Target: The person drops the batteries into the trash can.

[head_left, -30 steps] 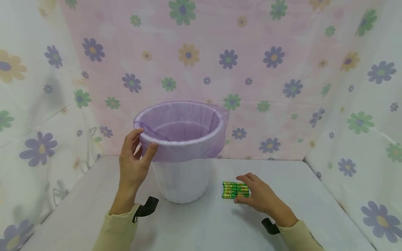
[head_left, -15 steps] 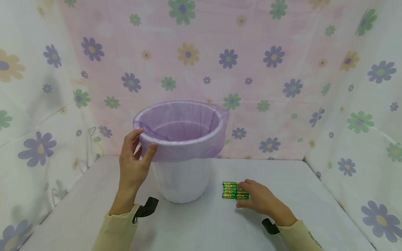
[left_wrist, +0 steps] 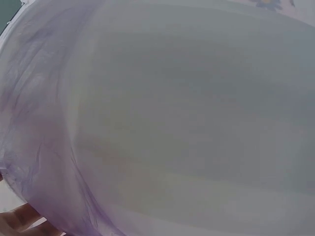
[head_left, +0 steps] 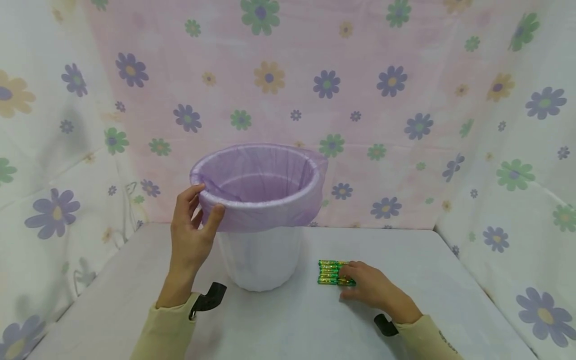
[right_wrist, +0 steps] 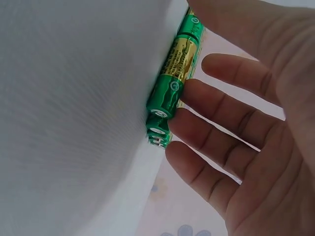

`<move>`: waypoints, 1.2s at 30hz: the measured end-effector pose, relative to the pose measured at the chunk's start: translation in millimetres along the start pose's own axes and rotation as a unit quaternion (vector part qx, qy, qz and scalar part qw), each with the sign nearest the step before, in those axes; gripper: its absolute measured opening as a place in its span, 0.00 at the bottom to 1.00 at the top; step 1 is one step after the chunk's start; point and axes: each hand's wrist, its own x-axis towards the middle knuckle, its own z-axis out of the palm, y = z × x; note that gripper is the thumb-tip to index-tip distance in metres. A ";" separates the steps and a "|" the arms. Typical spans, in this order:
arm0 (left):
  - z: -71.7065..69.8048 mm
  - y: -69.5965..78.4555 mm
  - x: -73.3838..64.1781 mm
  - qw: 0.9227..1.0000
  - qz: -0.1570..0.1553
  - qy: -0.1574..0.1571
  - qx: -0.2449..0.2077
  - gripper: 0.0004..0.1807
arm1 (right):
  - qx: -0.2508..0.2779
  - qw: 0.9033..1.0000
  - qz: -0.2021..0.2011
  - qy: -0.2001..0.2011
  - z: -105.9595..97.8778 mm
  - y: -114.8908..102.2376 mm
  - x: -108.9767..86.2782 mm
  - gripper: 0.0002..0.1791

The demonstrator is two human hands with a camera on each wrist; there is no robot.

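Observation:
A white trash can [head_left: 261,262] stands upright on the table, lined with a translucent purple garbage bag [head_left: 270,216] folded down over its rim. At its left side my left hand [head_left: 191,242] holds the bagged rim, thumb in front and fingers farther round. The left wrist view shows the can's wall [left_wrist: 197,113] and some fingertips [left_wrist: 22,216] at the bag. Right of the can lie several green-and-gold batteries [head_left: 328,273] in two columns, side by side. My right hand [head_left: 373,286] is over their right end, fingers loosely bent; in the right wrist view its fingertips [right_wrist: 184,120] are right at the batteries [right_wrist: 178,56].
The white-covered table [head_left: 405,250] extends around the can and the batteries. A flowered pink curtain [head_left: 292,100] hangs behind, with white flowered curtains along both sides. A black wrist mount [head_left: 209,300] sits on the left sleeve, another on the right.
My right hand has lowered slightly over the right end of the batteries, its fingers now covering more of them. The left hand and the can stay put.

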 end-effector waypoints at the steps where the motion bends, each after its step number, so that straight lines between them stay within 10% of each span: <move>1: 0.0 0.0 -0.1 1.000 0.001 0.000 -0.002 0.29 | 0.000 1.000 0.001 -0.001 0.7 0.3 0.3 0.22; 36: 1.4 -0.8 -1.5 1.000 0.007 0.000 0.005 0.28 | 0.167 0.981 -0.022 -0.097 3.5 2.9 1.9 0.08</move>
